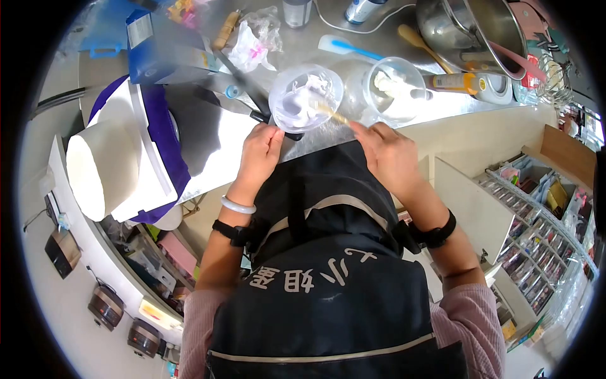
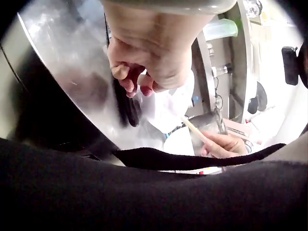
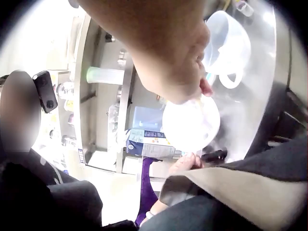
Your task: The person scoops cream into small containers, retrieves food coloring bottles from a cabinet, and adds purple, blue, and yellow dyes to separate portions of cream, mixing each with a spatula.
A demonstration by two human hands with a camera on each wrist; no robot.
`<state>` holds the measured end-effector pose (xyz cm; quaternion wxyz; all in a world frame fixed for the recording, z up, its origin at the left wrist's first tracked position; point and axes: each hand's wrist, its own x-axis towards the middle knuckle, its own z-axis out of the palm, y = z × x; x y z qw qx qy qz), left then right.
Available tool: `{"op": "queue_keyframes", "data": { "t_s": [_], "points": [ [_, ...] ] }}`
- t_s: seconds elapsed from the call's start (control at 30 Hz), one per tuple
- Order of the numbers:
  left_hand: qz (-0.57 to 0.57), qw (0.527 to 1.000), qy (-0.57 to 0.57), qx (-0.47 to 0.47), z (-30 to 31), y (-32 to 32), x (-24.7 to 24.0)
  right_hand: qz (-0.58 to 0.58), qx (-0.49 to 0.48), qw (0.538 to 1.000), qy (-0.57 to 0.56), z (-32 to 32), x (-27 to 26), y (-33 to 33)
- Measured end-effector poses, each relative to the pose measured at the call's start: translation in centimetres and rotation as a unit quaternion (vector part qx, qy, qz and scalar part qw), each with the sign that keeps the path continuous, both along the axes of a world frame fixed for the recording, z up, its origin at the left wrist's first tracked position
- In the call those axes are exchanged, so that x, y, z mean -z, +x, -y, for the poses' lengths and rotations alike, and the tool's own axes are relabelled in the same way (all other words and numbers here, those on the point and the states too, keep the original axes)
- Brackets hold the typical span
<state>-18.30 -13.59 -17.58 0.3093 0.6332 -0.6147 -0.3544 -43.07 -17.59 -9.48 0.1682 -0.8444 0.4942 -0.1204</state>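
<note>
A translucent plastic bowl (image 1: 276,104) of white, creamy mixture is near the counter's front edge. My left hand (image 1: 260,151) pinches its near rim between thumb and curled fingers. From the other side, my right hand (image 1: 390,156) grips a slim wooden stick (image 1: 338,117), its far end down in the mixture. In the left wrist view the pale stick (image 2: 193,128) slants from the right hand (image 2: 222,145) toward the bowl. A clear plastic jug (image 1: 418,72) with white residue stands right of the bowl. Black-handled knife (image 1: 243,79) lies to the left, partly beneath the bowl.
At the back are a crumpled plastic bag (image 1: 252,47), a blue-handled spatula (image 1: 353,47) and a wooden spoon (image 1: 420,44). A large steel pot (image 1: 470,31) and a yellow-capped bottle (image 1: 451,83) stand right. Leftward sit a blue carton (image 1: 148,54) and a white cylinder (image 1: 104,164).
</note>
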Motion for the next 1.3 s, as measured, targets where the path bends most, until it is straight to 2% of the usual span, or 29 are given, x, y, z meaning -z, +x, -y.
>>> {"op": "queue_keyframes", "data": {
  "t_s": [0.13,0.2,0.23,0.3,0.33,0.37,0.43,0.47,0.5,0.57,0.63,0.7,0.8,0.83,0.9,0.93,1.0,1.03,1.1,1.13,1.17,1.2,1.23,1.3],
  "points": [
    [0.002,1.000,-0.015,0.005,0.3,0.1,0.0,-0.022,-0.044,0.999,0.015,-0.3,1.9,0.7],
    [0.005,1.000,-0.022,-0.004,0.6,0.1,0.0,0.097,-0.020,0.993,0.066,0.2,1.6,0.3],
    [0.014,0.999,-0.028,0.006,0.5,0.2,-0.2,0.097,-0.022,0.993,0.070,0.1,1.5,0.1],
    [0.022,0.999,-0.035,0.019,0.3,0.2,-0.4,0.093,0.099,0.980,0.143,-0.1,1.3,-0.3],
    [0.019,0.999,-0.025,0.009,0.3,0.0,-0.5,0.086,0.084,0.970,0.210,-0.4,1.4,-0.2],
    [0.016,1.000,-0.015,-0.002,0.4,-0.2,-0.5,0.085,0.084,0.971,0.208,-0.8,1.5,0.1],
    [0.003,1.000,-0.024,0.000,0.5,-0.3,-0.1,0.103,0.022,0.993,0.056,-1.7,1.7,1.4],
    [-0.010,0.999,-0.032,0.004,0.4,-0.1,0.0,0.067,-0.023,0.997,0.017,-1.7,1.5,1.7],
    [-0.007,0.999,-0.032,0.006,0.4,0.1,0.0,0.069,-0.021,0.997,0.017,-1.5,1.6,1.5],
    [0.022,0.999,-0.038,0.007,0.4,0.2,-0.1,-0.052,-0.045,0.997,-0.015,-0.7,1.6,0.2],
    [0.016,0.999,-0.037,0.006,0.5,0.1,-0.1,-0.014,-0.036,0.999,-0.020,0.1,1.3,-0.4],
    [0.012,0.999,-0.035,0.008,0.4,0.1,-0.1,0.011,0.028,0.999,0.017,0.0,1.3,0.1],
    [0.020,0.999,-0.038,0.006,0.5,0.0,0.0,0.046,-0.025,0.997,0.052,-0.7,2.6,1.1],
    [0.020,0.999,-0.043,0.004,0.5,0.1,-0.1,0.048,-0.025,0.997,0.052,-0.4,2.2,1.1],
    [0.017,0.999,-0.044,0.002,0.3,0.1,-0.1,0.141,0.019,0.983,0.119,0.1,0.8,0.6],
    [0.024,0.999,-0.048,0.003,0.3,0.1,-0.2,0.140,0.019,0.983,0.119,-0.1,0.9,0.3],
    [0.028,0.998,-0.053,0.002,0.4,0.0,-0.2,0.117,0.149,0.919,0.345,-0.7,1.1,-0.3],
    [0.026,0.999,-0.046,0.000,0.4,0.0,-0.1,0.116,0.149,0.920,0.343,-1.1,1.0,-0.1],
    [0.028,0.999,-0.037,-0.002,0.3,-0.1,0.0,0.234,0.148,0.889,0.366,-2.1,1.0,1.4],
    [0.015,0.998,-0.054,-0.003,0.3,-0.3,0.0,0.249,0.069,0.948,0.189,-2.4,2.0,2.0],
    [0.002,0.997,-0.071,-0.003,0.4,-0.3,-0.1,0.251,0.068,0.947,0.187,-2.4,2.3,1.8],
    [0.004,0.997,-0.073,-0.002,0.4,-0.1,0.0,0.109,0.004,0.990,0.086,-2.4,2.3,1.4],
    [0.017,0.998,-0.054,-0.003,0.3,0.0,0.0,-0.039,-0.059,0.997,-0.018,-2.2,2.2,0.9],
    [0.028,0.999,-0.039,-0.005,0.5,0.1,0.1,-0.043,-0.065,0.995,-0.056,-1.3,2.1,-0.2]
  ]
}}
